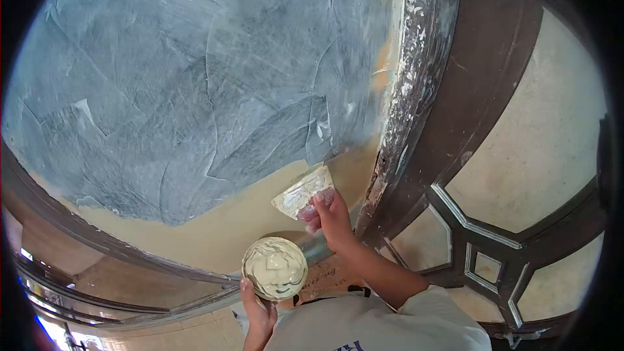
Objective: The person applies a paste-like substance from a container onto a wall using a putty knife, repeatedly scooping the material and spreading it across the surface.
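Observation:
My right hand is closed around the handle of a wide putty knife, whose blade is smeared with pale putty. The blade is over the lower part of the wall, at the border of the grey-blue coated area and the beige strip; whether it touches is hard to tell. Lower down, my left hand grips a round tub from below and the side. Thick cream-coloured putty fills it, with swirls on top.
A dark frame post speckled with white splashes borders the wall on the right. Beyond it stands a dark brown panelled door with pale panels. A dark rail curves along the lower left, above tiled floor.

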{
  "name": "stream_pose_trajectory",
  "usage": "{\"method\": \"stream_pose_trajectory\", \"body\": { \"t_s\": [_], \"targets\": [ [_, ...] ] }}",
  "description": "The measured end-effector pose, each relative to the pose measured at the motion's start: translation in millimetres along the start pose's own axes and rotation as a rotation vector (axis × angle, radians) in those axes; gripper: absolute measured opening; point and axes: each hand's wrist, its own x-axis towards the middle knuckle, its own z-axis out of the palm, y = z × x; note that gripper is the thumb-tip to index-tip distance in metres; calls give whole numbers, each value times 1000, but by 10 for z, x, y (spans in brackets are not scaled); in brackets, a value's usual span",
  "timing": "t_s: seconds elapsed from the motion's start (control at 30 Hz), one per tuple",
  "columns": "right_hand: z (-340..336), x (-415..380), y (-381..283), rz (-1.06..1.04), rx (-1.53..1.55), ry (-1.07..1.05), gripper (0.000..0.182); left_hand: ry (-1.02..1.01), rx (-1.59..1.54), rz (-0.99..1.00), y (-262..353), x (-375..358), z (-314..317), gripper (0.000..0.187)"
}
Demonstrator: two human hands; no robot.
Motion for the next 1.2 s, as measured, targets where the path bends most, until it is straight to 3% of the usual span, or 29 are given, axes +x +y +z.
{"method": "stream_pose_trajectory", "body": {
  "t_s": [0.27, 0.47, 1.2],
  "targets": [
    [-135, 71, 221, 30, 27, 12, 32, -58, -2, -31, -8, -6, -26, 51],
    [-9, 85, 33, 7, 28, 12, 32, -102, -49, -4, -56, -12, -23, 51],
    [70, 114, 53, 52, 50, -14, 27, -74, -33, -64, -169, 13, -250, 52]
  ]
}}
